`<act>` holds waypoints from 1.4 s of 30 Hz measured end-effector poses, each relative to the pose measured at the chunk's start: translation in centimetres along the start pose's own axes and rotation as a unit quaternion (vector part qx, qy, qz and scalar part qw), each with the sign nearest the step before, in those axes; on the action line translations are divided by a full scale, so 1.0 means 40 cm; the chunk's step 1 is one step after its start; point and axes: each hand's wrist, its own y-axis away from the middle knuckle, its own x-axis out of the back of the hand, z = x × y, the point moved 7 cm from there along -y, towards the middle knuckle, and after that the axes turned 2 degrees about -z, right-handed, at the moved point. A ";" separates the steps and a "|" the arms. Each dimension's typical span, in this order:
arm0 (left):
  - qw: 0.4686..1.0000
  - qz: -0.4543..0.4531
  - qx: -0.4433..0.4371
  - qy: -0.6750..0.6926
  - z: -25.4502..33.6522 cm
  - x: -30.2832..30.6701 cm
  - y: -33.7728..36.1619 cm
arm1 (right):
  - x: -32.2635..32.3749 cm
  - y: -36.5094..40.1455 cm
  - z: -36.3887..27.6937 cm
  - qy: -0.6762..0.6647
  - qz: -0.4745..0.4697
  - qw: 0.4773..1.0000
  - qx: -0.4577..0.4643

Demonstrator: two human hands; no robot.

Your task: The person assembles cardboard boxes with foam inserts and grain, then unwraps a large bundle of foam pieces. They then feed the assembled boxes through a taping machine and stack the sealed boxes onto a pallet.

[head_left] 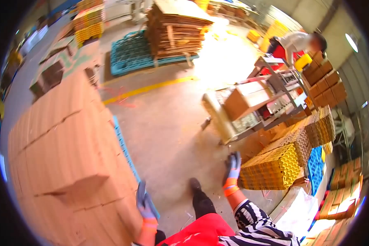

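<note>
My left hand [144,203], in a grey glove with an orange cuff, is open with fingers stretched upward. It holds nothing and is right by the large stack of brown cardboard boxes [69,151] on the left. My right hand [233,167], gloved alike, is also open, its fingers extended and nothing in it. Beside it on the right are stacked egg trays [270,166], yellow and brown. Beyond that hand, a cardboard box [248,98] sits on a conveyor machine [219,117].
A blue pallet [127,51] at the back carries flattened cardboard [178,35]. A yellow line [151,89] crosses the floor [151,131]. A person [293,43] bends over the machine's far end, near stacked boxes [326,82]. A white sack [295,209] lies at lower right.
</note>
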 end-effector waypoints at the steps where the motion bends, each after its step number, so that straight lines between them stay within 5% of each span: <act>1: 0.992 -0.089 -0.038 -0.078 0.073 -0.198 -0.110 | 0.079 -0.126 -0.025 0.024 0.024 0.999 -0.012; 3: 0.971 -0.153 0.093 0.161 -0.075 -0.474 -0.332 | 0.165 -0.321 -0.038 -0.040 0.066 0.997 -0.009; 4: 0.967 -0.181 0.072 0.163 -0.106 -0.621 -0.447 | 0.156 -0.397 -0.056 -0.072 0.060 0.995 -0.011; 5: 0.971 -0.233 -0.055 -0.025 -0.126 -0.758 -0.547 | 0.131 -0.454 -0.064 -0.104 0.052 0.993 -0.015; 7: 0.952 -0.276 -0.111 -0.077 -0.225 -0.953 -0.741 | 0.056 -0.548 -0.053 -0.110 0.007 0.994 -0.012; 9: 0.924 -0.295 0.135 0.204 -0.138 -1.056 -0.746 | -0.047 -0.567 -0.072 -0.147 0.016 0.983 -0.113; 11: 0.921 -0.347 0.165 0.067 -0.168 -1.081 -0.744 | -0.109 -0.574 -0.050 -0.151 0.050 0.965 -0.208; 13: 0.905 -0.379 0.143 -0.132 -0.124 -1.045 -0.667 | -0.157 -0.557 -0.031 -0.169 0.019 0.966 -0.197; 16: 0.928 -0.315 0.129 -0.155 0.014 -0.916 -0.490 | -0.167 -0.409 -0.023 -0.179 -0.047 0.977 -0.109; 20: 0.921 -0.304 0.167 -0.176 0.085 -0.758 -0.299 | -0.066 -0.126 -0.127 -0.162 -0.045 0.972 -0.162; 22: 0.886 -0.375 0.185 -0.203 0.124 -0.817 -0.246 | 0.009 -0.054 -0.147 -0.193 0.015 0.962 -0.195; 29: 0.828 -0.537 0.021 -0.164 0.056 -1.295 -0.248 | 0.222 -0.336 -0.199 -0.228 0.165 0.956 -0.084; 31: 0.668 -0.520 -0.362 -0.390 0.144 -1.432 -0.262 | 0.257 -0.459 -0.174 -0.188 0.144 0.970 -0.047; 33: 0.639 -0.455 -0.511 -0.351 0.185 -1.503 -0.329 | 0.237 -0.487 -0.127 -0.127 0.155 0.980 -0.014; 35: 0.734 -0.340 -0.497 -0.313 0.176 -1.564 -0.478 | 0.230 -0.494 -0.175 -0.133 0.131 0.982 0.005; 37: 0.825 -0.385 -0.301 -0.285 0.088 -1.648 -0.655 | 0.235 -0.494 -0.149 -0.243 0.122 0.962 -0.035; 39: 0.771 -0.549 0.058 -0.317 -0.044 -1.681 -0.708 | 0.257 -0.502 -0.104 -0.123 0.154 0.980 -0.031; 40: 0.724 -0.578 0.016 -0.375 -0.045 -1.678 -0.682 | 0.274 -0.511 -0.075 -0.045 0.177 0.983 -0.029; 41: 0.744 -0.586 0.091 -0.308 -0.048 -1.663 -0.656 | 0.287 -0.523 -0.048 0.033 0.198 0.979 -0.025; 42: 0.756 -0.588 0.163 -0.238 -0.038 -1.648 -0.617 | 0.291 -0.553 -0.039 -0.034 0.219 0.974 0.046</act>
